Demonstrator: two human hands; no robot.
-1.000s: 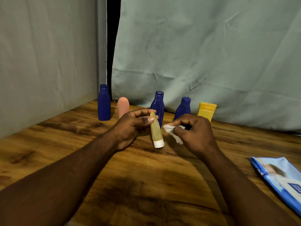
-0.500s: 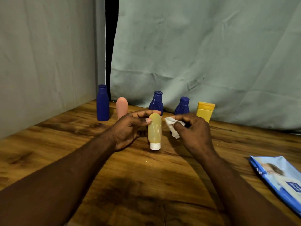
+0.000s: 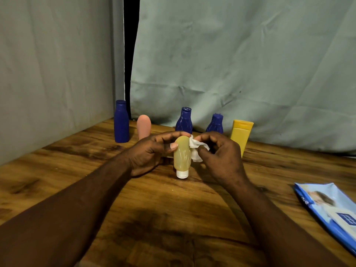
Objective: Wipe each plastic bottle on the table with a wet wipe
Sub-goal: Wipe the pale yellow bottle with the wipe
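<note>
Wipe (image 3: 195,151) now touches yellowish bottle (image 3: 182,158), held in left grip (image 3: 148,151); right grip (image 3: 221,157) pinches wipe.

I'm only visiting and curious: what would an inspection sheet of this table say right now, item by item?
Surface: brown wooden table, dark stain near the front.
Job's things: translucent yellow plastic bottle with a white cap, cap downward, with the white wet wipe against its upper side. Standing behind it: tall dark blue bottle, pink rounded bottle, middle ribbed dark blue bottle, right ribbed dark blue bottle, flat yellow bottle.
Clutter: blue wet-wipe pack at the right edge.
Grippers: left hand holds the translucent bottle; right hand pinches the wipe.
Cables: nothing seen.
Surroundings: grey-green cloth backdrop, with a dark gap between the sheets.
</note>
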